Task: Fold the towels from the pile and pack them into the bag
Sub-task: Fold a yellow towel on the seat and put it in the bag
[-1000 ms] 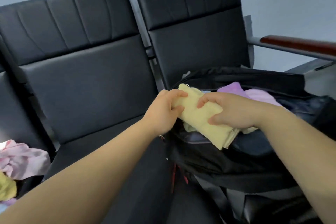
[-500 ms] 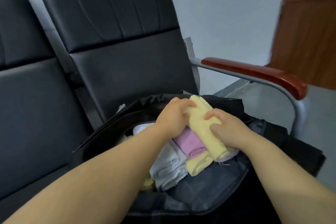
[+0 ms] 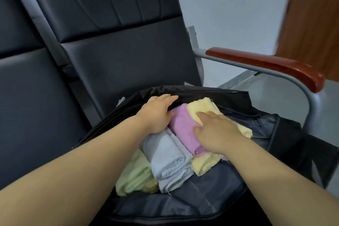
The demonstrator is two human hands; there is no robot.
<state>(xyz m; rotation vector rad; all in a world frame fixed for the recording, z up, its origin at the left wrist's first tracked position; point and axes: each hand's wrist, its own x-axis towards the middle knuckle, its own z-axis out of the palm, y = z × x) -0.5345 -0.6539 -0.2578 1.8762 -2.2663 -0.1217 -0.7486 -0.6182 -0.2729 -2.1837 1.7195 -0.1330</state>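
Fingers [image 3: 204,116] of the right hand [image 3: 218,134] lie straight and close together, flat on top of the folded towels. They press down and grip nothing. The fingertips are on the yellow towel [image 3: 203,106], and the palm and thumb are on the purple towel [image 3: 181,128] just beside it. The left hand [image 3: 156,113] is also flat, w/ its fingers [image 3: 165,98] stretched over the back rim of the bag [image 3: 201,203]. Its thumb touches the far end of the purple towel, and I see nothing held in it.

The bag is black, open at the top, and lies on a black chair [image 3: 119,51]. Inside, the towels are packed side by side. From L to R there is a green towel [image 3: 135,174], a pale blue towel [image 3: 168,161], then the purple one and the yellow one. A second yellow towel [image 3: 205,164] sticks out under the purple one, near the right wrist. The green one is partly hidden by the left forearm.

On the R side of the chair is a red-brown armrest [image 3: 266,64] on a grey metal tube. Behind it is a brown wooden panel [image 3: 310,24], blurred, against a pale grey wall [image 3: 229,5].
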